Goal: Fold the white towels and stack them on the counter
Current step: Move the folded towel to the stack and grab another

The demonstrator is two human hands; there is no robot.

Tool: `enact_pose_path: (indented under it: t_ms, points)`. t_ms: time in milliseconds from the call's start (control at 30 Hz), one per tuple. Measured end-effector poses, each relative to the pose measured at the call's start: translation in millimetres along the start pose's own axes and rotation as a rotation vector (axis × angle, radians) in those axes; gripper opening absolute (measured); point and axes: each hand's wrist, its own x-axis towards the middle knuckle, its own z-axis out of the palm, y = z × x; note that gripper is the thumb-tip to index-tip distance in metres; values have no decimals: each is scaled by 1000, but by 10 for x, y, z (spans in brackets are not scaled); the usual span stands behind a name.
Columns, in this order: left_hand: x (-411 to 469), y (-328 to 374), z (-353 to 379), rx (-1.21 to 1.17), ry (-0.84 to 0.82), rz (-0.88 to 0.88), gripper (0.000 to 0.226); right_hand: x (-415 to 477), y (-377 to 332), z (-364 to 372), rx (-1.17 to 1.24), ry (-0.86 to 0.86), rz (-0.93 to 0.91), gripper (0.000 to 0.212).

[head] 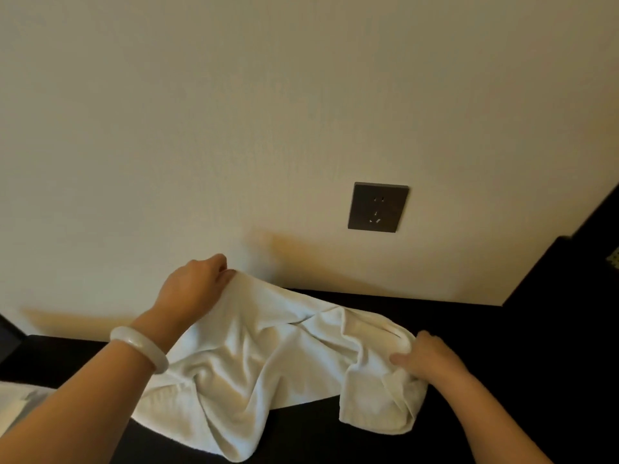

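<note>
The white towel (268, 356), lying on the counter (485, 333) with its long axis running left to right, is being pinched at its raised far-left corner by the left hand (194, 286) and gripped at its right end by the right hand (425, 358).

**One Towel, Two Hands**

There is one white towel (268, 360), all crumpled, on one dark worktop (469, 329). There are two hands: one left hand (194, 286) and one right hand (425, 358). There is one pale bracelet (140, 346). One dark wall socket (377, 207) is on one plain wall (234, 128). One more bit of white (16, 400) shows at the bottom left; I cannot tell what it is.
</note>
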Motion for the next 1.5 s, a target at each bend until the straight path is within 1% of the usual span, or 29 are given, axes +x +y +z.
enact_pose_path:
  t_ms: [33,67,100,133,200,267,300,367,433,467,500,533,567,600,633,667,733,800,867,967,1033,1100,1200,1267,1333,1400,1433,1467,1500]
  points:
    - [-22,40,1,-2,-17,-24,37,-28,26,48,8,1,-11,47]
    - [-38,97,-4,-59,-39,-62,44,-41,55,49,32,22,-22,26]
    - [-47,161,-14,-174,-69,-121,47,-40,94,35,81,45,-29,8]
    - [-68,251,-44,-322,-93,-181,47,-41,130,-4,166,78,-30,8]
    - [-146,497,-116,-595,-117,-242,44,-80,167,-127,479,176,-102,17]
    - [-233,759,-115,-755,-131,-222,42,-208,107,-309,774,270,-201,22]
    - [-275,864,-55,-806,-154,-204,35,-251,68,-364,851,296,-235,23]
    - [-380,1011,161,-800,-254,-162,22,-318,8,-366,818,319,-241,20]
    - [-538,1051,441,-633,-410,-114,24,-270,56,-223,528,285,-140,7]
    - [-633,1045,563,-523,-468,-92,28,-276,92,-122,352,234,-52,18]
    - [-733,1018,668,-440,-503,-77,32,-305,139,-4,221,167,43,38]
    - [-826,989,748,-399,-521,-64,34,-334,180,112,175,100,112,56]
    - [-917,959,804,-393,-525,-48,36,-372,212,211,197,72,167,69]
    - [-1001,932,855,-391,-508,-14,38,-401,231,299,242,70,194,74]
    - [-1071,907,900,-360,-486,41,41,-443,241,358,298,77,215,72]
    - [-1141,898,932,-314,-460,95,42,-438,255,423,350,89,212,66]
    - [-1251,895,977,-261,-365,177,34,-448,255,496,533,94,145,37]
    - [-1290,891,1002,-247,-251,181,19,-526,220,463,675,144,17,5]
    - [-1273,875,987,-301,-163,93,24,-588,190,332,718,254,-104,12]
    - [-1177,897,686,-612,-51,-121,18,-761,150,-83,810,434,-337,18]
    - [-1081,912,326,-730,141,-125,14,-901,159,-438,870,612,-465,17]
    - [-963,881,-27,-694,293,-62,11,-1061,163,-770,888,742,-544,9]
    - [-756,797,-421,-517,359,44,8,-1147,133,-1136,888,784,-568,8]
    - [-641,808,-622,-340,355,134,6,-1187,69,-1314,906,786,-592,14]
    - [-540,844,-845,-254,397,209,5,-1272,-5,-1488,958,852,-648,21]
    - [-456,856,-1089,-288,518,217,3,-1359,-19,-1653,1073,937,-728,15]
    - [-412,834,-1190,-335,582,185,6,-1363,10,-1733,1108,937,-759,11]
    - [-378,797,-1261,-385,616,146,8,-1322,58,-1797,1114,888,-767,9]
    - [-356,755,-1296,-422,613,104,10,-1236,111,-1829,1086,802,-753,8]
